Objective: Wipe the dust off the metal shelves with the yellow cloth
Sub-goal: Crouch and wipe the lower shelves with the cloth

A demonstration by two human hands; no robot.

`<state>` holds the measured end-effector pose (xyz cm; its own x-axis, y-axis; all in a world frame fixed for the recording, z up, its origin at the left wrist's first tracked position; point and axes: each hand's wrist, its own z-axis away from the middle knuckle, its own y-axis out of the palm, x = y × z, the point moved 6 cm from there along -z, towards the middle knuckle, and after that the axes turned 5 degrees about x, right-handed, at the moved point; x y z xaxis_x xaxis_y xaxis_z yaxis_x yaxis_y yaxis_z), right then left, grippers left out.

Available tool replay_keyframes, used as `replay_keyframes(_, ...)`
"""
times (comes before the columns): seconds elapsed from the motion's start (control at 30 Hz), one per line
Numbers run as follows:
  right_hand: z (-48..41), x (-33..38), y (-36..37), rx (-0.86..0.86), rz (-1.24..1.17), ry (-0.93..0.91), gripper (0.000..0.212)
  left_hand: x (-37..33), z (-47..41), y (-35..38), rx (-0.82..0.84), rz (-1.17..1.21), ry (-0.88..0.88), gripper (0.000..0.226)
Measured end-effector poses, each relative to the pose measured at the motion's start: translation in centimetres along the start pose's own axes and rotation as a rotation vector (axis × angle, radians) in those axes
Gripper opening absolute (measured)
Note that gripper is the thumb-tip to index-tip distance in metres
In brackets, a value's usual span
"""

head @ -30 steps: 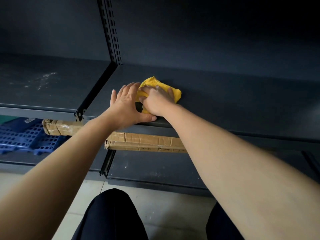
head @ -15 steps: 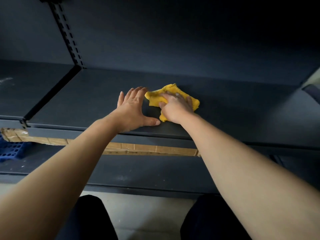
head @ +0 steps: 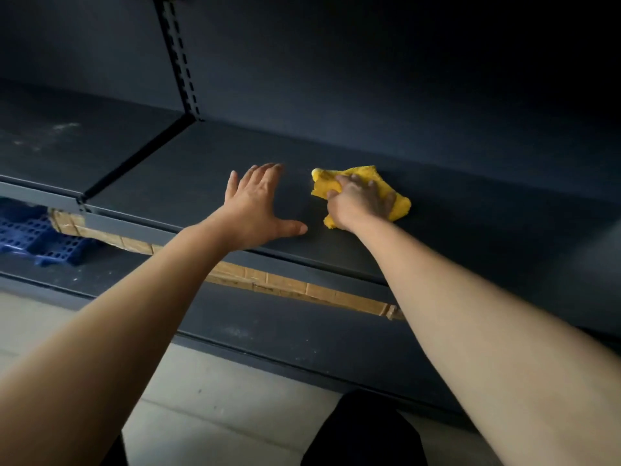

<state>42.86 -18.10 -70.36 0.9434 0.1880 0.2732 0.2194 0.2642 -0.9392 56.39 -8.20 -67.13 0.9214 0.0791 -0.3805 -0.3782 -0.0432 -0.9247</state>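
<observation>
The dark metal shelf (head: 470, 216) runs across the head view at arm's reach. A crumpled yellow cloth (head: 401, 207) lies on it right of centre. My right hand (head: 359, 203) presses down on the cloth with fingers spread over it, and yellow folds stick out at the thumb side and the far side. My left hand (head: 255, 206) rests flat on the bare shelf to the left of the cloth, fingers straight, thumb out near the front edge, holding nothing. A gap of bare shelf separates the two hands.
A slotted upright (head: 178, 62) and a bracket divide this shelf from the left section (head: 67, 146), which shows pale dust marks. On the lower shelf (head: 268, 331) lie a flat cardboard box (head: 285, 288) and a blue perforated crate (head: 30, 237). Below are pale floor (head: 218, 398) and my dark-clad knee (head: 363, 432).
My right hand has slid the cloth to the right along the shelf, away from my left hand, which stayed planted. The two hands touched before and are now apart.
</observation>
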Motion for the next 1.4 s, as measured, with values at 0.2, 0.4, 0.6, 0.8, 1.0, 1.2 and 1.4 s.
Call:
replay_keyframes(0.2, 0.4, 7.5, 2.1, 0.043, -0.016, -0.049, 0.053, 7.3, 1.7, -2.9, -0.024, -0.001, -0.021, 0.098)
replay_keyframes(0.4, 1.4, 17.8, 5.2, 0.055, -0.040, -0.136, 0.051, 15.5, 4.0, -5.5, -0.008, 0.005, 0.007, 0.099)
replay_keyframes(0.6, 2.6, 25.0, 7.4, 0.044, -0.049, -0.148, 0.048, 21.5, 4.6, -7.8, 0.033, -0.025, 0.067, 0.101)
replay_keyframes(0.8, 4.1, 26.2, 7.8, -0.024, -0.044, -0.061, 0.046, 23.7, 3.9, -8.3, 0.091, -0.004, 0.169, 0.097)
replay_keyframes(1.0, 6.0, 26.6, 8.3, -0.014, -0.049, 0.066, 0.045, 24.0, 3.5, -8.8, 0.159, 0.103, 0.281, 0.089)
replay_keyframes(1.2, 8.6, 24.5, 7.6, -0.087, -0.063, 0.232, 0.045, 24.3, 3.0, -8.4, 0.227, 0.104, 0.364, 0.088)
replay_keyframes(1.4, 8.6, 24.7, 8.4, -0.152, -0.101, 0.440, 0.047, 24.9, 2.6, -8.0, 0.229, 0.098, 0.424, 0.088)
